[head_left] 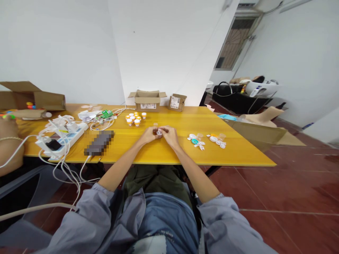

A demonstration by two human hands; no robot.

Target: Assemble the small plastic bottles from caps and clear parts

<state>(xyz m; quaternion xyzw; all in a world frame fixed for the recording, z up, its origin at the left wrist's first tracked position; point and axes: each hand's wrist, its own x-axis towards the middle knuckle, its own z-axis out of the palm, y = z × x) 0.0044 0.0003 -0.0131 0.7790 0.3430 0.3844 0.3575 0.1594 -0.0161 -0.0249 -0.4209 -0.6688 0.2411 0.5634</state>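
Observation:
Both hands meet above the middle of the yellow table. My left hand [149, 135] is closed around a small clear-and-white plastic piece [159, 133]. My right hand [169, 135] pinches the same piece from the other side; fingers hide much of it. Just behind the fingers stands a small clear plastic cup [155, 125]. To the right lie loose parts: a white disc [192, 136], a teal ring [194, 141], an orange ring [213, 135] and white cut-out pieces [201, 144]. Several white-and-orange capped pieces [136, 118] stand together at the back left.
A power strip [65, 139] with tangled white cables and a dark blurred box [99, 143] occupy the left. An open carton [147, 100] and a smaller carton [177, 102] stand by the wall. Another person's arm [9, 144] rests at the far left. The table's front edge [159, 164] is close.

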